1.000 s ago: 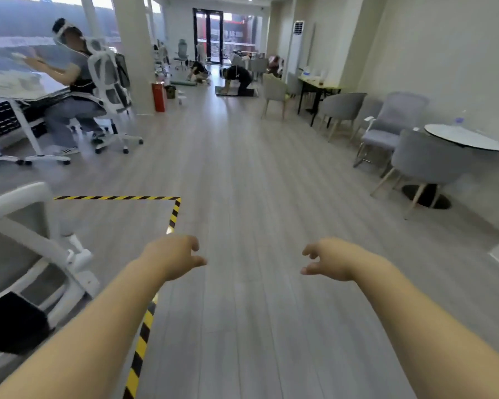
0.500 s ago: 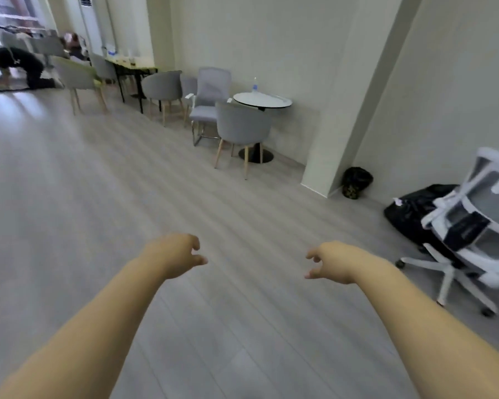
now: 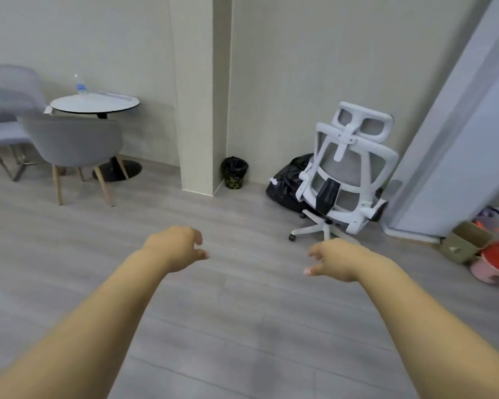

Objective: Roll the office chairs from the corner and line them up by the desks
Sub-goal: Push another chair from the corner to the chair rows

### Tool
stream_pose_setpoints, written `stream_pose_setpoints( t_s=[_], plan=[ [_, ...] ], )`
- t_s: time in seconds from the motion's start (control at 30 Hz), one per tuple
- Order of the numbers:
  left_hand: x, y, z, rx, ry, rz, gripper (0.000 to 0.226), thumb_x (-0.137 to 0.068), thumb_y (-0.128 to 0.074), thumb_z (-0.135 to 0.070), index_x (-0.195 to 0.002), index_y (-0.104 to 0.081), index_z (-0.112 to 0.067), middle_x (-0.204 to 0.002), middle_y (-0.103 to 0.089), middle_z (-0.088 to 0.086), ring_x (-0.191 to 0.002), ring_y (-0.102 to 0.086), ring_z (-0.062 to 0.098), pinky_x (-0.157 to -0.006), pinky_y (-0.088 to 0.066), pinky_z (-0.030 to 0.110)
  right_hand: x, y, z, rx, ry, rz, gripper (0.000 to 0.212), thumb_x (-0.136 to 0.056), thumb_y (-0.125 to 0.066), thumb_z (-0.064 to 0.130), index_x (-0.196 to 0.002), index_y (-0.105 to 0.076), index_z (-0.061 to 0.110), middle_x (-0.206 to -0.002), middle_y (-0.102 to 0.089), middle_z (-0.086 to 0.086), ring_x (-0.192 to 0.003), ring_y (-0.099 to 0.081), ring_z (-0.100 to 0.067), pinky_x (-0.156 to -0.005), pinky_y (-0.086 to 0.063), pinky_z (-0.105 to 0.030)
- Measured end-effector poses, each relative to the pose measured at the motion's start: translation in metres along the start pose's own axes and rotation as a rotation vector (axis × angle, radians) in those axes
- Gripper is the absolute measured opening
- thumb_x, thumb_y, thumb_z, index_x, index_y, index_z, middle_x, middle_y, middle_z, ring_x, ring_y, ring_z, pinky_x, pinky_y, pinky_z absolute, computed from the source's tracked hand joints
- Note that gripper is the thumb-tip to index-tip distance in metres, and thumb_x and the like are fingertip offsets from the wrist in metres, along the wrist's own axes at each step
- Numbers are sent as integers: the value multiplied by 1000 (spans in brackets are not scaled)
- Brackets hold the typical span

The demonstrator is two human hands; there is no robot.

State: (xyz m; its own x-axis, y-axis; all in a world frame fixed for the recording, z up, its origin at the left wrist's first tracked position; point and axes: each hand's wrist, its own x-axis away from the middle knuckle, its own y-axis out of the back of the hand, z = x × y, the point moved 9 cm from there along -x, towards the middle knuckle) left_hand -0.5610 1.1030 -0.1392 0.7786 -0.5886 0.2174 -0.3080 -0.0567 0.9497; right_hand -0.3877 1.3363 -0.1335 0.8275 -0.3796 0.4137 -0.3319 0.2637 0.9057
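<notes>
We are holding our left hand (image 3: 177, 246) and right hand (image 3: 333, 259) out loosely curled and empty, the white office chair (image 3: 347, 171) standing at one o'clock.

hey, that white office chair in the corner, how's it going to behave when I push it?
The white office chair will probably roll easily: its base has casters on smooth floor. It may tip or swing, since its tall back already leans. The black bag beside it might snag a wheel.
</notes>
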Motion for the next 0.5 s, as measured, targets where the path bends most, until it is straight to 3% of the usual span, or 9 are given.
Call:
stream_pose_setpoints(
  t_s=[0.5],
  plan=[
    [-277, 11, -172, -98, -318, 87, 47, -82, -56, -56, -120, -53, -28, -122, -57, -1, -109, -53, 22, -89, -46, 37, -141, 72, -176, -151, -285, -22, 50, -84, -58, 50, -126, -52, 24, -127, -55, 1, -114, -51, -21, -97, -43, -38]
  ],
)
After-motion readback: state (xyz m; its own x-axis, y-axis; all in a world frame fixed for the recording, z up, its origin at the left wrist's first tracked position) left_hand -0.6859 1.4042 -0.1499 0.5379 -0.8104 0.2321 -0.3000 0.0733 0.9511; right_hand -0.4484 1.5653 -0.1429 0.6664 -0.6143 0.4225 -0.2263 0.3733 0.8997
